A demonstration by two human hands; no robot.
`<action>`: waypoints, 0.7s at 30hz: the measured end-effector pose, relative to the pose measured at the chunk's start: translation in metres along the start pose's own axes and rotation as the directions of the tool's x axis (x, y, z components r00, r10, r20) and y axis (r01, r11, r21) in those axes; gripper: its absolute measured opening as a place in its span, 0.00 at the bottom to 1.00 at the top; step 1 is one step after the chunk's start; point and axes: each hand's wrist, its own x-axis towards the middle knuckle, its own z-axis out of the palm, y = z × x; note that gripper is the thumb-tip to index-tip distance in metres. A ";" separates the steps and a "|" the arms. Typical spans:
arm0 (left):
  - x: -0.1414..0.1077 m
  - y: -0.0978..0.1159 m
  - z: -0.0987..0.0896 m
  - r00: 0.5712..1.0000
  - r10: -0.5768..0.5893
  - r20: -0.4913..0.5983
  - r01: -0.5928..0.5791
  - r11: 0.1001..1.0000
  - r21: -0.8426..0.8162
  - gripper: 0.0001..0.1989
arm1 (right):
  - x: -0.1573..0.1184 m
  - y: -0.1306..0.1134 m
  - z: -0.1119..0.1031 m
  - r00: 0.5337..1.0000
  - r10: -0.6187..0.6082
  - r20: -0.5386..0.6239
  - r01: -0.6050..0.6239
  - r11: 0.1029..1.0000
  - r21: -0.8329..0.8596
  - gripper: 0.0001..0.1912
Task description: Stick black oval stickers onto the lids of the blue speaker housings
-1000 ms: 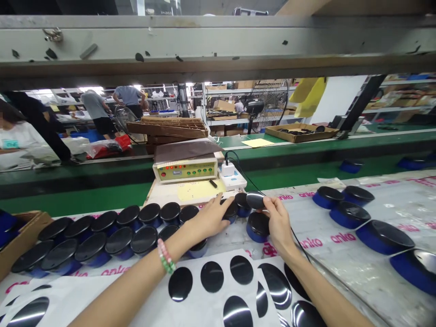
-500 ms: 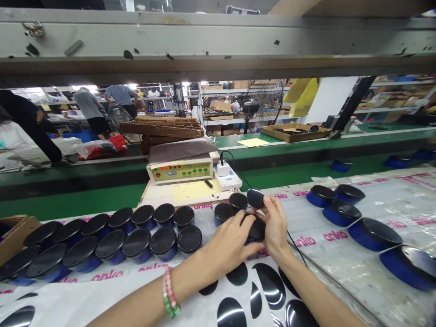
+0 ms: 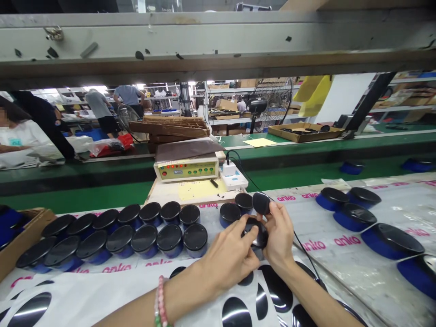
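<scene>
My left hand (image 3: 226, 252), with a bead bracelet (image 3: 161, 297) at the wrist, has its fingers closed on a round black-topped piece (image 3: 259, 235), index finger and thumb bent at its face. The fingers cover much of it. Between the fingertips of my right hand (image 3: 281, 231) a thin black disc (image 3: 260, 203) is pinched, tilted up above that piece. The right palm rests close against the piece's side. Just behind stand two blue round units with black tops, one of them a near unit (image 3: 230, 213). Under my hands lies a white sheet (image 3: 136, 290) bearing glossy black circles (image 3: 236, 312).
Two rows of blue black-topped units (image 3: 169, 237) stand at left, beside a cardboard box (image 3: 36, 227). More units (image 3: 354, 215) sit at right. Behind are a control box (image 3: 186, 169), a white plug (image 3: 230, 169) with a black cable, and a green conveyor (image 3: 85, 195). A beam (image 3: 218, 41) crosses overhead.
The disc in my right hand has turned from its shiny face to a darker, more tilted one. The piece in my left hand now shows more of its top. The view has shifted slightly left.
</scene>
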 end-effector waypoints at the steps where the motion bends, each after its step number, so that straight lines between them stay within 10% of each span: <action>1: 0.000 0.001 -0.004 1.000 0.007 -0.005 -0.007 1.000 -0.013 0.27 | 0.000 -0.001 0.001 1.000 0.007 0.007 -0.007 1.000 0.011 0.14; 6: 0.013 -0.001 -0.039 0.995 0.013 -0.097 -0.018 0.999 -0.049 0.24 | 0.016 -0.013 0.002 0.999 -0.038 -0.009 0.038 0.997 0.074 0.17; 11: 0.034 -0.048 -0.072 0.959 -0.199 -0.204 0.207 0.978 0.018 0.21 | 0.043 -0.029 -0.013 0.982 -0.122 -0.143 0.139 0.984 0.114 0.17; 16: 0.034 -0.093 -0.072 0.971 -0.239 0.008 0.238 0.968 0.076 0.23 | 0.047 -0.030 -0.018 0.989 -0.067 -0.133 0.086 0.986 0.144 0.18; 21: 0.034 -0.093 -0.064 0.958 -0.194 0.209 0.168 0.976 0.139 0.18 | 0.050 -0.029 -0.019 0.991 -0.041 -0.129 0.061 0.986 0.156 0.19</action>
